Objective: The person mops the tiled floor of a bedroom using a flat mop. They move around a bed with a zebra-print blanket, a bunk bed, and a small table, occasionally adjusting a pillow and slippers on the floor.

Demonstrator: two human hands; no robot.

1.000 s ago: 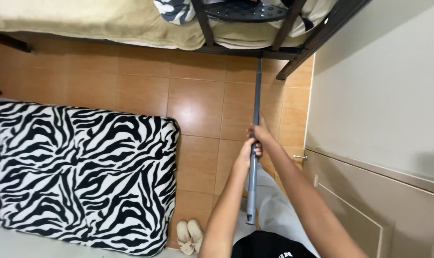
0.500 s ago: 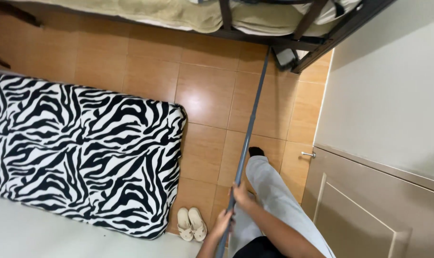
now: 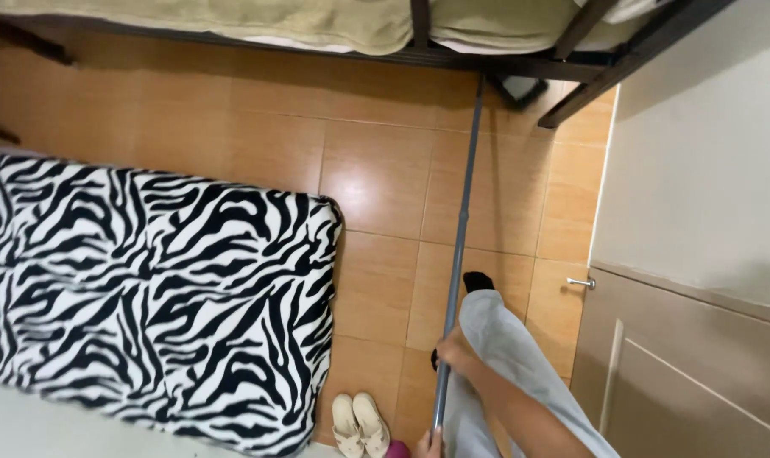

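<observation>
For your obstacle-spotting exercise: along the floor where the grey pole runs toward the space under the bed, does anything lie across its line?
Nothing visible does. The grey pole, gripped by the right hand and the left hand, runs over bare floor tiles. The zebra-print mattress and pale slippers lie to its left; the bed frame stands above its far end.

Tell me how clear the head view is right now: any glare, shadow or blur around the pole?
Head view: soft glare on the floor tiles; dark shadow under the bed frame, hiding the far end of the grey pole; right hand slightly blurred, left hand cut off by the bottom edge.
</observation>
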